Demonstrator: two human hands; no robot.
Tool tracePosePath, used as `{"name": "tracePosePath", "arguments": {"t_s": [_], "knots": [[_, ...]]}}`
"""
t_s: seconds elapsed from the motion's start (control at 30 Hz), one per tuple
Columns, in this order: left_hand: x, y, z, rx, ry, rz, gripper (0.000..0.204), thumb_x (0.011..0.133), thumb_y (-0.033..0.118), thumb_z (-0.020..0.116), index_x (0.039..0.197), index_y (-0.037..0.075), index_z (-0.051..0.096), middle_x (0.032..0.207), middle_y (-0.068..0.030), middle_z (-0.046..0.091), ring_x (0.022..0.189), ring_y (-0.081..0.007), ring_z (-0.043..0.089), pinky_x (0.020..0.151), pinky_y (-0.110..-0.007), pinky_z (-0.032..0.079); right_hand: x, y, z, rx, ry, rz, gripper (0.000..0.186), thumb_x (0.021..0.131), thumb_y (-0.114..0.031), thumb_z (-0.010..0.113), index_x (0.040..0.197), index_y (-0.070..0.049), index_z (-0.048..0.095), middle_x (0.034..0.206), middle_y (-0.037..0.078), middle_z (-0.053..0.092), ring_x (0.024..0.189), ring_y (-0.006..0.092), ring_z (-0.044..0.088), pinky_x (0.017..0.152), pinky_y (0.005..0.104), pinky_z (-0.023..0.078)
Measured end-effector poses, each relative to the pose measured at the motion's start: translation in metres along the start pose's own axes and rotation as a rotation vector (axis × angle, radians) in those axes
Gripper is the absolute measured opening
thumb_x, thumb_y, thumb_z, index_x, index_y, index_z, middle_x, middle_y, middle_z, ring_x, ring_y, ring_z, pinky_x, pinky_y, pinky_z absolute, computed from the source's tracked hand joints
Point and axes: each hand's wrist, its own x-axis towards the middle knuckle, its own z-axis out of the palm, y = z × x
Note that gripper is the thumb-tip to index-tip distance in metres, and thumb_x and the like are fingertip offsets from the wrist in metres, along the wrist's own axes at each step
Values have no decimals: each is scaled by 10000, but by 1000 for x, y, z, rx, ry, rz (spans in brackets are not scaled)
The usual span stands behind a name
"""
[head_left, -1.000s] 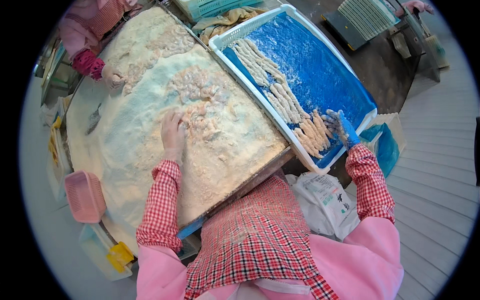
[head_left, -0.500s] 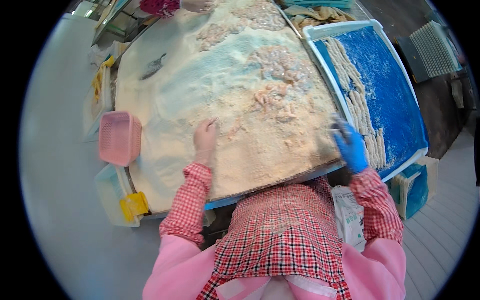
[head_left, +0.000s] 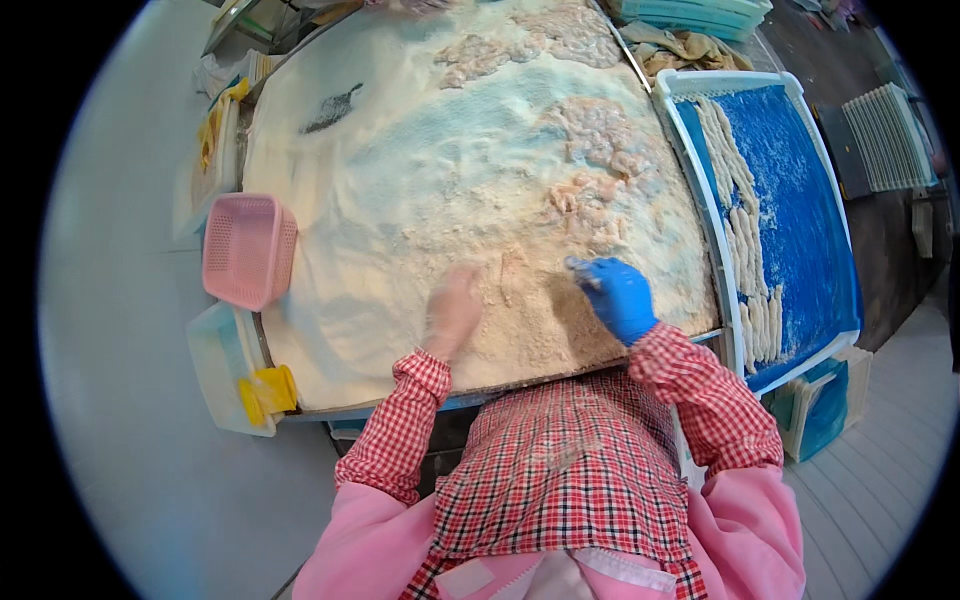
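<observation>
Pale flour or fine crumbs cover the worktable [head_left: 360, 240]. My bare left hand [head_left: 455, 310] is low over the crumbs near the front edge, its fingers smeared by motion. Just beyond its fingertips lies a pinkish strip of raw meat [head_left: 512, 268], partly dusted. My right hand [head_left: 618, 298], in a blue glove with whitened fingertips, hovers to the right of that strip. Its fingers point left, slightly apart, with nothing visible in them. Behind it rests a heap of raw pale-pink meat pieces [head_left: 590, 200]. Coated strips [head_left: 742, 240] lie in rows along the blue tray's left side.
The white-rimmed blue tray [head_left: 800, 230] stands at the right. A pink basket [head_left: 250, 250] sits at the left edge, above a clear bin [head_left: 225, 350] with a yellow piece [head_left: 268, 395]. More meat [head_left: 520, 45] lies at the far side. Teal trays [head_left: 690, 15] are stacked behind.
My right hand has moved left from the tray's edge to above the crumbs. My left hand has shifted slightly right and nearer to me. The view has shifted a little.
</observation>
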Motion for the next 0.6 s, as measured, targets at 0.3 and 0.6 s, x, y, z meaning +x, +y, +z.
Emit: {"name": "tracePosePath", "arguments": {"t_s": [0.3, 0.6], "knots": [[46, 94, 47, 22, 32, 74, 252, 838, 267, 635, 1000, 77, 665, 909, -104, 622, 892, -264, 579, 784, -373, 485, -17, -16, -25, -229, -120, -48, 324, 815, -290, 672, 1087, -117, 639, 889, 81, 608, 848, 261, 578, 689, 396, 480], [34, 11, -19, 281, -202, -129, 215, 830, 321, 633, 947, 155, 704, 810, -88, 659, 731, -276, 628, 649, -396, 496, -15, -21, 0, -160, -63, -152, 337, 821, -206, 657, 1135, -96, 604, 957, 91, 594, 886, 283, 566, 718, 415, 472]]}}
